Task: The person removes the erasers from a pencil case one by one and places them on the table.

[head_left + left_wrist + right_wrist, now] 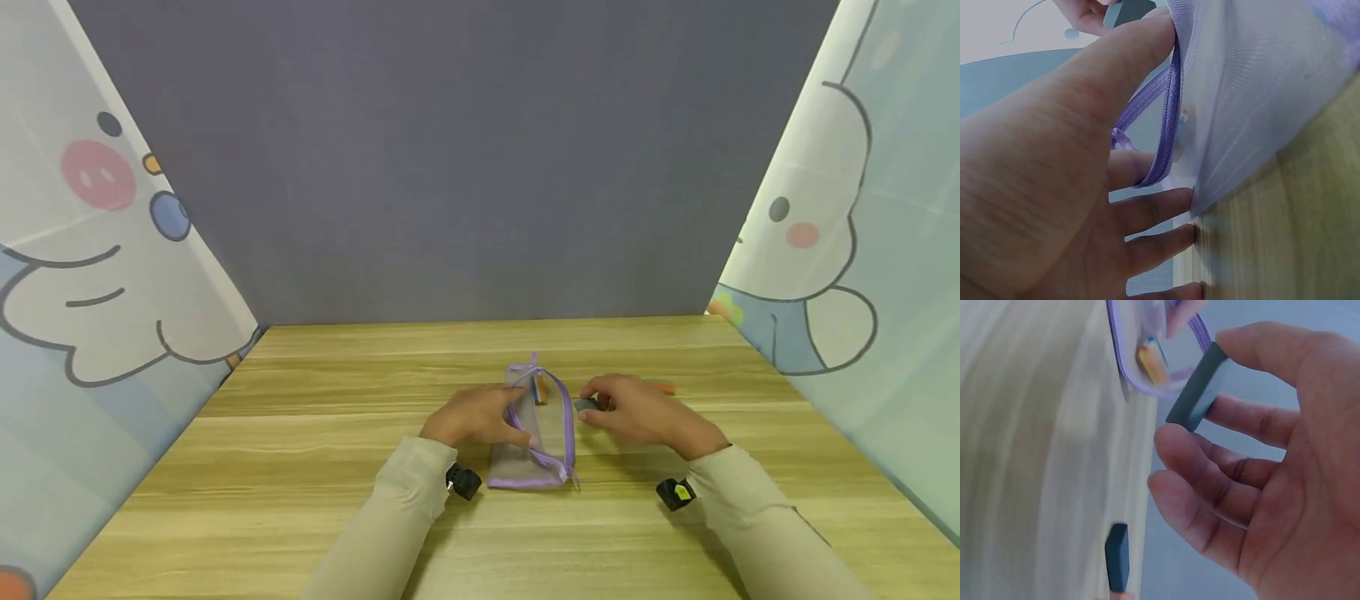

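A clear mesh pouch with a purple zip and trim (525,482) lies unzipped on the wooden table. My left hand (483,414) is at its mouth, thumb and index finger spread against the zip edge (1169,134) and the other fingers stretched out beside the mesh. Inside the pouch shows a small orange, yellow and blue item (1152,361), blurred. Just right of the mouth, my right hand (637,408) pinches a small dark grey-green rectangular block (1199,387) between thumb and fingers. The block is held above the table, apart from the pouch.
Behind my right hand an orange item (663,388) lies on the table, partly hidden. The right wrist view shows a dark, flat-sided piece (1117,556) with orange at its end. A grey panel (480,167) stands at the table's back, with cartoon-printed curtains (817,183) at both sides.
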Demonstrator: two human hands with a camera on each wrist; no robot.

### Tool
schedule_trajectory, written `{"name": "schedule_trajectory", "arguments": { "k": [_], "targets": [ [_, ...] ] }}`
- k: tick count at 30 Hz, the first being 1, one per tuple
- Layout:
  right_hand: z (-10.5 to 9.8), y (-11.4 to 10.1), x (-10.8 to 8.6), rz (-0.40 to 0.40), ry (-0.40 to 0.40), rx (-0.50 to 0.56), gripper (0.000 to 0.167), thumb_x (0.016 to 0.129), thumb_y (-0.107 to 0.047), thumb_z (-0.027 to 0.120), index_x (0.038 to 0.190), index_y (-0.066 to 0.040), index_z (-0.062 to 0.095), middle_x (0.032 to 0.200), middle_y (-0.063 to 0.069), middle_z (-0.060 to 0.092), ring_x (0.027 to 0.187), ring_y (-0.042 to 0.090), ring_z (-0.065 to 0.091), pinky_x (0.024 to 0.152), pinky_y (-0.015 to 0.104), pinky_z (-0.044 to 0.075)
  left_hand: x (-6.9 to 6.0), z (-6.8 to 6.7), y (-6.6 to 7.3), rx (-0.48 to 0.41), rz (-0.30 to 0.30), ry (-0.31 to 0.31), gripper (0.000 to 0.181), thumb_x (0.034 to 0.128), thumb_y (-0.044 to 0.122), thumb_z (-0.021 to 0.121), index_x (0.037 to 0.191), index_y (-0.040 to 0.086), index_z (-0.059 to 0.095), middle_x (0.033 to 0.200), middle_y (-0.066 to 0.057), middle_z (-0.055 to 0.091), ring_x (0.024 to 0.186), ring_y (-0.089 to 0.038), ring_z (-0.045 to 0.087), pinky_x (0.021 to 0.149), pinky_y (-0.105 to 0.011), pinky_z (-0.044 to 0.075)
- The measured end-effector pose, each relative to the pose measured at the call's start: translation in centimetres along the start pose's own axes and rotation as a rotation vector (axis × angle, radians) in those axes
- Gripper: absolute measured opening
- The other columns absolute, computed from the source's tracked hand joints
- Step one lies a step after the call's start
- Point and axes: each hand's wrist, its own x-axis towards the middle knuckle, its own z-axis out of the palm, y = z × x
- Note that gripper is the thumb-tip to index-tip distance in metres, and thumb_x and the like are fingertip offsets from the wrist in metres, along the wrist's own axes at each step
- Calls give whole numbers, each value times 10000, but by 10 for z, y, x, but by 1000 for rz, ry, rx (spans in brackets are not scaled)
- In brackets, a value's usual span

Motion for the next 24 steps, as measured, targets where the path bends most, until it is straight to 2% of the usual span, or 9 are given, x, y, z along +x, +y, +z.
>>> {"name": "schedule_trajectory", "arguments": {
  "k": [7,15,24],
  "targets": [
    [-12,13,-8,90,-21,12,257,965,-352,677,1079,-123,677,800,-61,608,652,92,527,619,298,456,1,1,0,20,-10,-7,958,806,715,681,1563,204,391,1555,-2,424,1379,-211,448,1066,-406,415],
    [-24,22,-12,109,-31,9,233,972,-352,670,1042,-130,673,884,-66,661,790,94,597,706,339,493,0,0,0,2,-9,-7,958,809,695,696,1567,202,381,1558,-18,421,1385,-230,441,1080,-419,401],
    [-28,26,-15,114,-29,5,248,979,-353,662,1053,-118,679,920,-65,669,821,92,607,728,339,500,-1,0,0,6,0,1,933,821,676,698,1566,210,384,1552,-14,429,1380,-220,446,1068,-426,410]
  ]
}}
